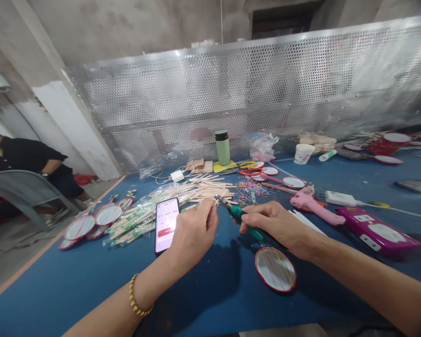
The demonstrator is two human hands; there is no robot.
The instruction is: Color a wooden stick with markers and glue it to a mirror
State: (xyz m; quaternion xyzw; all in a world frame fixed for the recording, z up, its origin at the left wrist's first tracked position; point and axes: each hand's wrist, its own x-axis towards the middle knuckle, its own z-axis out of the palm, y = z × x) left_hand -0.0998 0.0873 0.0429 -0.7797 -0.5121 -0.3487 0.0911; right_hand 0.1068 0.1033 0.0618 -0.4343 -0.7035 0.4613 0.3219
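My right hand (pixel 272 227) is closed around a pair of green-handled pliers (pixel 235 211), whose metal jaws point toward my left hand. Fingers pinched together, my left hand (pixel 196 227) meets the jaw tips; a small pale bit shows there, too small to name. Below the pliers is a round, red-rimmed, translucent disc (pixel 275 269) with a green piece at its top. Whether my right hand also holds that disc, I cannot tell. A phone (pixel 166 225) showing a timer lies beside my left hand. Behind the hands are loose wooden sticks (pixel 214 189) and tangled coloured cords (pixel 250 191).
Bagged green-tipped sticks (pixel 136 220) and red-rimmed discs (pixel 108 214) lie left. Rightward are a pink glue gun (pixel 315 208), a purple power box (pixel 381 231) and a paper cup (pixel 303 153). A green bottle (pixel 222 149) stands before the perforated metal screen (pixel 196 98). A person (pixel 31 157) sits far left.
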